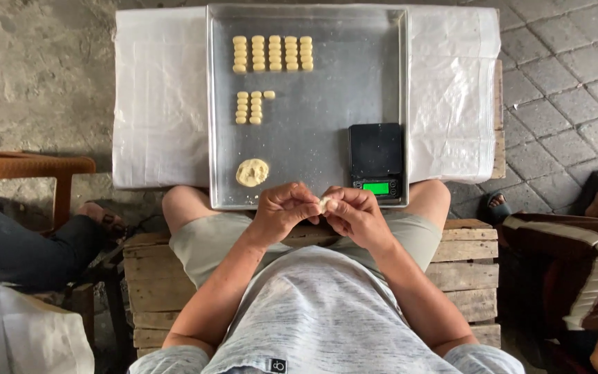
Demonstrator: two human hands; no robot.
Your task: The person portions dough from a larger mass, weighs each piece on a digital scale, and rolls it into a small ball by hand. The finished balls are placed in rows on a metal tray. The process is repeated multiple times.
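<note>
A person sits on a wooden crate (461, 260) with knees apart, looking down at a low table covered with white plastic sheet (160, 104). On the sheet lies a square metal tray (333, 90), its near edge just above the person's lap.

Both hands meet at the tray's near edge, at 6 o'clock from its middle. The left hand (282, 211) and the right hand (356, 213) are curled, fingertips pinched from both sides on a small pale piece of dough (324, 203) held between them, just over the tray's rim.

At 12 o'clock on the tray, slightly left, five short rows of small dough pieces (273, 53) stand side by side. Below them, toward 9 o'clock, a smaller group of pieces (249, 107) forms two rows with one extra piece to the right. At 7 o'clock lies a flat round lump of dough (252, 172), just beyond the left hand. At 5 o'clock sits a small black scale (376, 159) with a lit green display, close to the right hand.

The ground is rough grey concrete on the left and grey paving blocks (562, 76) on the right. At 9 o'clock of the view stands an orange plastic chair (29, 170), with another person's dark-clad leg (15, 253) and bare foot below it. At 3 o'clock another person's sandalled feet (496, 204) rest on the paving
</note>
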